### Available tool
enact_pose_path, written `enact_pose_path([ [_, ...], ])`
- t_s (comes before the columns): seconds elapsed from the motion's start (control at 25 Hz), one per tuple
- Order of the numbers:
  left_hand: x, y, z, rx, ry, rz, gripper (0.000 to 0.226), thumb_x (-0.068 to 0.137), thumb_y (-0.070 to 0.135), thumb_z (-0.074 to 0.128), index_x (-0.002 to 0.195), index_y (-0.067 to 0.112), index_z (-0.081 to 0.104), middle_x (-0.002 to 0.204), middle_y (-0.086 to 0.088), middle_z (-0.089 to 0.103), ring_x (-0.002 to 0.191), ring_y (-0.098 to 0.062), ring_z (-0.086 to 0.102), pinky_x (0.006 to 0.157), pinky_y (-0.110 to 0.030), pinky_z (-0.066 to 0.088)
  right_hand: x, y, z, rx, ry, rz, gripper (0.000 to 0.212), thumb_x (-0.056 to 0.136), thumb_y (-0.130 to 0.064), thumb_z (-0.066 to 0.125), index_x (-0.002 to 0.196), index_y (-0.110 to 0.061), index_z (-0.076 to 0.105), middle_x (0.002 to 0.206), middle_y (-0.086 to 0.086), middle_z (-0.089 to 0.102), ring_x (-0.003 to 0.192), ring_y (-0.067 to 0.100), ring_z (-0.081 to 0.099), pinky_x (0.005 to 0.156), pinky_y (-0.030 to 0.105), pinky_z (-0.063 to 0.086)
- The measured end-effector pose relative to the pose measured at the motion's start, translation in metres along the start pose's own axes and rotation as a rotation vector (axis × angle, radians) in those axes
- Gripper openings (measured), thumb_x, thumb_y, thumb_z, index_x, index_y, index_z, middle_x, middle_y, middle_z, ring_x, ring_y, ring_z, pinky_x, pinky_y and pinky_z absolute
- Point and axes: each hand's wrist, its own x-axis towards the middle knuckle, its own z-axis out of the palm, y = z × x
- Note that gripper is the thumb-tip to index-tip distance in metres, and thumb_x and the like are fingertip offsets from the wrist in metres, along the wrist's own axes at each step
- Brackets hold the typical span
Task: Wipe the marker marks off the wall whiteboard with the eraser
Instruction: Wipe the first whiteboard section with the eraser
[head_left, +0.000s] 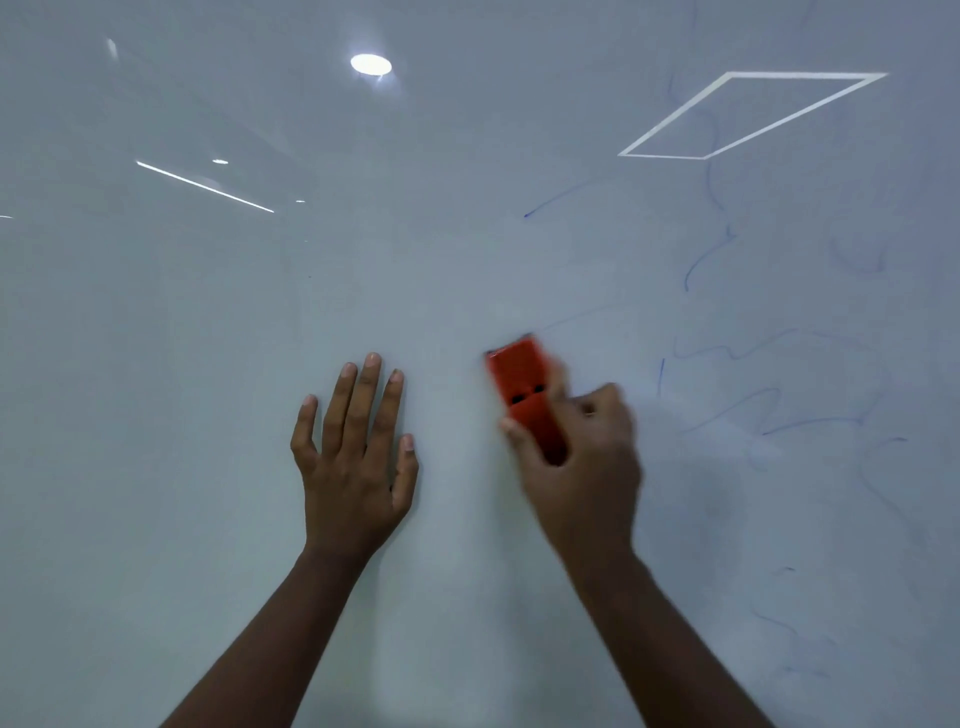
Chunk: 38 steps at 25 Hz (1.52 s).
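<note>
The glossy whiteboard fills the whole view. My right hand grips an orange-red eraser, pressed against the board near the middle; both are motion-blurred. Thin blue marker marks run over the right part of the board, with a short stroke just right of the eraser and fainter squiggles further right. My left hand lies flat on the board with its fingers spread, a hand's width left of the eraser, holding nothing.
Ceiling lights reflect in the board: a round spot at the top, a bright line at the left and a rectangular outline at the upper right. No marks show on the board's left half.
</note>
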Motion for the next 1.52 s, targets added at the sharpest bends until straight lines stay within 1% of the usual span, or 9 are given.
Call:
enact_pose_path([
  [0.12,0.007,0.005,-0.01,-0.069,0.003,-0.07,0.056,0.106,0.026,0.043,0.161,0.013,0.042,0.17,-0.011,0.037,0.158,-0.026,0.033,0.118,-0.052,0.027,-0.007,-0.02,0.008,-0.098,-0.145,-0.313,0.07,0.082,-0.054,0.075,0.143,-0.026,0.056,0.095,0.003,0.051,0.082,0.021,0.051,0.064,0.037,0.052],
  [0.2,0.028,0.006,-0.015,-0.117,0.038,-0.148,0.052,0.107,0.024,0.041,0.157,0.014,0.049,0.165,-0.009,0.044,0.149,-0.026,0.041,0.105,-0.048,0.031,0.014,-0.016,0.003,-0.141,-0.126,-0.35,0.071,0.079,-0.056,0.074,0.142,-0.031,0.054,0.094,0.002,0.05,0.08,0.023,0.052,0.062,0.038,0.053],
  [0.44,0.127,-0.025,-0.019,-0.032,0.09,-0.155,0.056,0.108,0.027,0.044,0.163,0.015,0.04,0.173,-0.005,0.032,0.159,-0.023,0.029,0.116,-0.048,0.023,0.088,0.036,-0.042,-0.002,0.108,0.067,0.069,0.079,-0.062,0.076,0.142,-0.042,0.057,0.093,-0.002,0.047,0.084,0.026,0.061,0.068,0.036,0.051],
  [0.64,0.125,-0.029,-0.008,0.064,0.086,-0.111,0.059,0.111,0.031,0.037,0.168,0.014,0.029,0.177,-0.007,0.022,0.164,-0.022,0.021,0.123,-0.051,0.022,0.117,0.056,-0.054,0.06,0.172,0.176,0.07,0.084,-0.06,0.074,0.146,-0.035,0.055,0.095,0.006,0.052,0.08,0.025,0.06,0.075,0.037,0.05],
  [0.76,0.125,-0.029,-0.006,0.064,0.092,-0.107,0.06,0.111,0.031,0.036,0.168,0.015,0.028,0.177,-0.006,0.02,0.164,-0.022,0.02,0.124,-0.051,0.021,0.108,0.018,-0.034,0.058,0.118,0.06,0.068,0.084,-0.054,0.076,0.145,-0.032,0.057,0.094,0.005,0.048,0.084,0.031,0.059,0.073,0.042,0.054],
  [0.92,0.125,-0.031,-0.006,0.047,0.087,-0.092,0.062,0.109,0.031,0.041,0.167,0.013,0.029,0.177,-0.008,0.021,0.164,-0.023,0.019,0.124,-0.051,0.02,0.078,-0.034,0.0,-0.026,-0.014,-0.306,0.07,0.082,-0.06,0.069,0.144,-0.032,0.054,0.092,-0.002,0.046,0.08,0.02,0.052,0.062,0.034,0.053],
  [1.0,0.125,-0.033,-0.006,0.056,0.092,-0.088,0.062,0.109,0.031,0.041,0.167,0.013,0.031,0.177,-0.007,0.022,0.164,-0.023,0.021,0.124,-0.051,0.022,0.09,-0.039,0.003,-0.052,-0.013,-0.372,0.069,0.082,-0.063,0.067,0.142,-0.033,0.055,0.091,-0.003,0.046,0.079,0.017,0.05,0.061,0.031,0.052],
  [1.24,0.125,-0.033,-0.004,0.088,0.146,-0.082,0.059,0.11,0.033,0.039,0.166,0.015,0.034,0.176,-0.005,0.025,0.162,-0.021,0.027,0.122,-0.05,0.025,0.157,0.007,-0.038,-0.011,0.141,-0.091,0.069,0.081,-0.068,0.067,0.143,-0.04,0.054,0.091,-0.003,0.043,0.086,0.026,0.058,0.069,0.036,0.049],
  [1.52,0.131,-0.028,-0.011,0.071,0.146,-0.099,0.059,0.105,0.031,0.045,0.161,0.013,0.044,0.171,-0.008,0.036,0.158,-0.025,0.036,0.116,-0.05,0.029,0.187,0.04,-0.068,-0.011,0.206,0.082,0.069,0.088,-0.056,0.071,0.148,-0.027,0.054,0.094,0.012,0.051,0.084,0.035,0.058,0.074,0.04,0.049],
])
